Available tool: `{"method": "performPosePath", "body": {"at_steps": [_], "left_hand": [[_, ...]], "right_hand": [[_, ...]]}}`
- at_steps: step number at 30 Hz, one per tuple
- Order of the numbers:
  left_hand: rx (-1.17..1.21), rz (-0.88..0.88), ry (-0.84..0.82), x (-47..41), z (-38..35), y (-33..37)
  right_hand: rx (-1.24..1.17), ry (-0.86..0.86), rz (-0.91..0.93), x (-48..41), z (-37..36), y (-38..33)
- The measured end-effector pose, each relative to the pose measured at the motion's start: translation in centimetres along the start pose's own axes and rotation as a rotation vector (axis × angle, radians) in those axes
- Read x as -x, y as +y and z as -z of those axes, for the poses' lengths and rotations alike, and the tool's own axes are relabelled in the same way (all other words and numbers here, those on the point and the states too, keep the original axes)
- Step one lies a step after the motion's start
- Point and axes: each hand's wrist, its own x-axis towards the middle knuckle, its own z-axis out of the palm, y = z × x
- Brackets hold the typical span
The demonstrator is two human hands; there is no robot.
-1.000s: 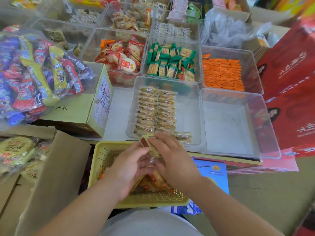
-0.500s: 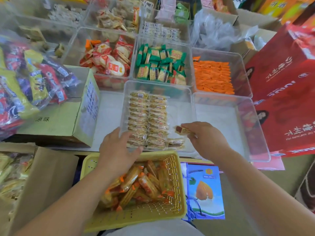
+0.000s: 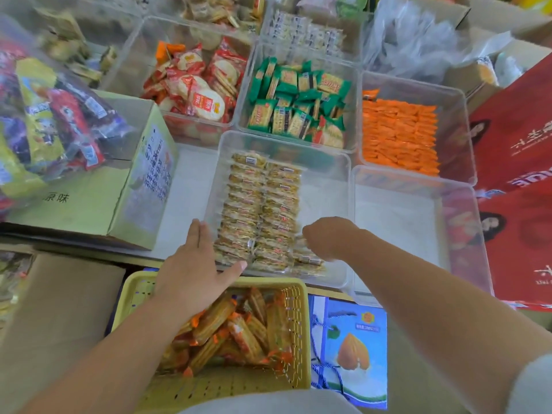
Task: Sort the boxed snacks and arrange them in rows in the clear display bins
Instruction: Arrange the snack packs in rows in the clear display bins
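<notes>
White counter (image 3: pixel 186 186) crowded with clear bins; both hands are at the nearest bin (image 3: pixel 334 174). Right hand (image 3: pixel 331 237) is curled knuckles-up inside it, fingers hidden and blurred, so I cannot tell whether it grips a packet; half a second ago it plainly pinched one, higher and further right, and it has since dropped to the near end of a short third row. Left hand (image 3: pixel 194 270) lies flat, fingers straight and holding nothing, along the outside of the bin's left wall, thumb stretched toward the near rim; before, it pressed on the near packets. Between the hands the packets (image 3: pixel 263 204) lie in two full rows running away from them.

Just behind the left wrist sits a yellow basket (image 3: pixel 300 339) of orange packets (image 3: pixel 236 330); the forearm covers its left part. Right of the right hand, against the bin, stands a second bin (image 3: pixel 400 234); beyond both hands are bins of orange sticks (image 3: pixel 400 130), green packs (image 3: pixel 298 106) and red packs (image 3: pixel 197 85). Left of the left hand is a carton (image 3: pixel 143 180) under a bag (image 3: pixel 44 121); beneath the right forearm, a blue bag (image 3: pixel 349 348); far right, red boxes (image 3: pixel 513 162).
</notes>
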Motion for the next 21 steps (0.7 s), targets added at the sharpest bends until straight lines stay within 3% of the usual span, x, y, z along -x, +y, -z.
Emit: {"method": "performPosePath", "body": {"at_steps": [8, 16, 21], "left_hand": [[-0.059, -0.002, -0.014, 0.3, 0.4, 0.2], [-0.074, -0.011, -0.03, 0.3, 0.5, 0.2], [-0.065, -0.019, -0.038, 0.3, 0.7, 0.3]], "right_hand": [[-0.217, -0.178, 0.017, -2.7, -1.8, -0.5], [-0.447, -0.181, -0.11, -3.8, -3.1, -1.3], [-0.542, -0.216, -0.011, -3.6, -2.5, -0.9]]}}
